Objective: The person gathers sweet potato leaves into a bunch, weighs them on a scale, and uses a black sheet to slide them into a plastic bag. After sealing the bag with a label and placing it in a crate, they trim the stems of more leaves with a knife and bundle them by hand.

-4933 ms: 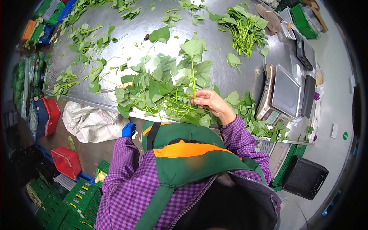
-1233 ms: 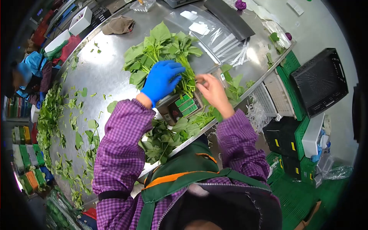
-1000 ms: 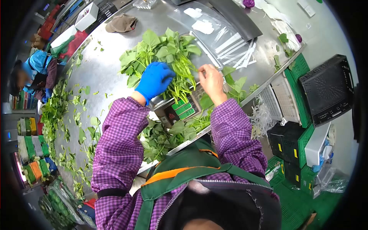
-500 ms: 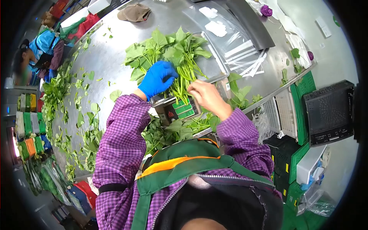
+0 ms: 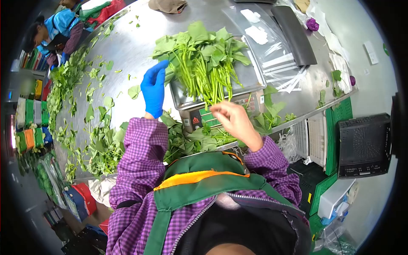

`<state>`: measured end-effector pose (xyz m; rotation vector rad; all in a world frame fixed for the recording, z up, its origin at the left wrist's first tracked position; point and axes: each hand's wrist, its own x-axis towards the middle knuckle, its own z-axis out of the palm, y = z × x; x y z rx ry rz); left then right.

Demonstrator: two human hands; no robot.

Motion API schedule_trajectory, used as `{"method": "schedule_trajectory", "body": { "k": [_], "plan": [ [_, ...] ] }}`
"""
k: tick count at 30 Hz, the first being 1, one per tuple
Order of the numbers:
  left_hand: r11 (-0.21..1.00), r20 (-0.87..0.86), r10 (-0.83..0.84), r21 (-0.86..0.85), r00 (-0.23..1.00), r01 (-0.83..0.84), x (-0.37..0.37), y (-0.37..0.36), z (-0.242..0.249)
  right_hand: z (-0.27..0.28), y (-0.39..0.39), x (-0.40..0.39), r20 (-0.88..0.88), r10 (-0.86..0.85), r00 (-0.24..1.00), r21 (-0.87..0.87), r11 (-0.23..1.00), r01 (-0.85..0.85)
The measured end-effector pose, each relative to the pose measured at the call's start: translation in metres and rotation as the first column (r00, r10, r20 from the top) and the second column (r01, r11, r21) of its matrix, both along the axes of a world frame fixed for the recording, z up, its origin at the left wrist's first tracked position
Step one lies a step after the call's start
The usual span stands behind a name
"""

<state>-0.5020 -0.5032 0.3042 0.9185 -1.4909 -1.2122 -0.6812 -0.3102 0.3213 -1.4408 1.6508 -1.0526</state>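
Observation:
A bunch of leafy green stems [image 5: 204,68] lies on the metal tray [image 5: 259,76] of a digital scale [image 5: 196,119], stem ends toward me. My left hand [image 5: 154,89], in a blue glove, is at the left side of the tray, beside the leaves, fingers extended and holding nothing. Bare, my right hand [image 5: 231,119] hovers over the front of the scale near the stem ends, fingers curled; whether a small thing is between them cannot be made out. More loose greens [image 5: 199,140] lie in front of the scale.
Scattered leaves and a long heap of greens [image 5: 68,85] cover the table's left side. A co-worker [image 5: 59,25] stands at the far left. White strips [image 5: 284,70], a dark mat [image 5: 293,34] and a cap [image 5: 168,5] lie at the back. Crates [image 5: 363,144] stand at the right.
My left hand has let go of the bunch and moved left. My right hand has drawn back from the stems. The bunch now lies spread on the tray.

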Motion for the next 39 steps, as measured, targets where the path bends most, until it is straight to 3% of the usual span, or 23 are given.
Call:
{"method": "schedule_trajectory", "body": {
  "k": [1, 2, 3, 4, 5, 6, 7, 9, 10, 11, 13, 14, 15, 17, 21, 23, 26, 27, 29, 33, 35, 39],
  "plan": [
    [1.000, -0.001, 0.009, 0.000, 1.000, -0.009, 0.009, 0.005, -0.008, 0.004, -0.013, 0.005, -0.026, -0.079, 0.997, 0.009, 0.997, 0.079],
    [0.990, 0.042, -0.020, 0.138, 0.999, 0.014, 0.014, 0.012, -0.012, 0.002, -0.026, 0.010, -0.029, -0.068, 0.997, 0.011, 0.998, 0.069],
    [0.961, 0.077, -0.053, 0.275, 0.996, 0.030, 0.019, 0.017, -0.020, -0.003, -0.040, 0.016, -0.079, -0.140, 0.987, -0.113, 0.985, 0.130],
    [0.952, 0.091, -0.138, 0.288, 0.986, 0.107, 0.023, 0.020, -0.037, -0.007, -0.052, 0.019, -0.119, -0.213, 0.970, -0.240, 0.954, 0.180],
    [0.914, 0.129, -0.169, 0.391, 0.977, 0.107, 0.022, 0.025, -0.044, -0.010, -0.060, 0.022, -0.125, -0.197, 0.972, -0.240, 0.957, 0.163],
    [0.914, 0.100, -0.190, 0.381, 0.977, 0.139, 0.017, 0.030, -0.053, -0.014, -0.068, 0.024, -0.256, -0.197, 0.946, -0.250, 0.959, 0.132],
    [0.950, 0.206, -0.183, 0.288, 0.961, 0.119, 0.010, 0.032, -0.061, -0.018, -0.076, 0.026, -0.383, -0.198, 0.902, -0.258, 0.961, 0.101],
    [0.945, 0.180, -0.207, 0.291, 0.962, 0.149, 0.003, 0.031, -0.059, -0.032, -0.086, 0.021, -0.391, -0.233, 0.890, -0.241, 0.960, 0.146],
    [0.875, 0.036, -0.226, 0.447, 0.973, 0.187, 0.002, 0.031, -0.055, -0.033, -0.086, 0.016, -0.366, -0.231, 0.901, -0.189, 0.967, 0.171],
    [0.876, 0.027, -0.212, 0.448, 0.977, 0.178, 0.003, 0.031, -0.055, -0.027, -0.086, 0.015, -0.341, -0.232, 0.911, -0.135, 0.971, 0.197],
    [0.902, 0.157, -0.297, 0.371, 0.942, 0.223, 0.002, 0.029, -0.052, -0.024, -0.086, 0.016, -0.323, -0.221, 0.920, -0.114, 0.974, 0.195],
    [0.927, 0.320, -0.291, 0.327, 0.902, 0.183, 0.001, 0.029, -0.046, -0.026, -0.086, 0.016, -0.343, -0.221, 0.913, -0.127, 0.974, 0.187],
    [0.927, 0.315, -0.290, 0.328, 0.904, 0.183, -0.002, 0.030, -0.044, -0.028, -0.086, 0.016, -0.364, -0.221, 0.905, -0.141, 0.973, 0.181],
    [0.956, 0.543, -0.236, 0.278, 0.806, 0.093, -0.008, 0.028, -0.042, -0.031, -0.087, 0.017, -0.367, -0.232, 0.901, -0.150, 0.971, 0.188],
    [0.946, 0.385, -0.176, 0.319, 0.906, 0.049, -0.004, 0.034, -0.061, -0.032, -0.087, 0.018, -0.344, -0.248, 0.906, -0.141, 0.967, 0.211],
    [0.947, 0.213, -0.089, 0.322, 0.973, 0.016, 0.001, 0.038, -0.066, -0.031, -0.085, 0.019, -0.305, -0.254, 0.918, -0.135, 0.966, 0.223],
    [0.955, 0.148, -0.028, 0.295, 0.989, -0.017, 0.001, 0.046, -0.063, -0.030, -0.083, 0.020, -0.292, -0.262, 0.920, -0.148, 0.963, 0.227],
    [0.956, 0.149, -0.033, 0.293, 0.988, -0.013, -0.002, 0.048, -0.060, -0.032, -0.083, 0.019, -0.291, -0.267, 0.919, -0.149, 0.961, 0.232],
    [0.996, 0.200, 0.075, -0.062, 0.977, -0.064, -0.007, 0.051, -0.053, -0.034, -0.083, 0.019, -0.283, -0.267, 0.921, -0.156, 0.960, 0.231],
    [0.995, 0.382, 0.079, -0.085, 0.921, -0.050, -0.015, 0.049, -0.052, -0.035, -0.081, 0.019, -0.273, -0.277, 0.921, -0.181, 0.955, 0.233],
    [0.965, 0.492, 0.119, -0.260, 0.863, 0.015, -0.017, 0.045, -0.058, -0.035, -0.081, 0.020, -0.269, -0.277, 0.923, -0.175, 0.956, 0.236],
    [0.977, 0.418, 0.087, -0.214, 0.904, 0.005, -0.007, 0.045, -0.065, -0.036, -0.080, 0.018, -0.253, -0.281, 0.926, -0.166, 0.955, 0.244]
  ]
}}
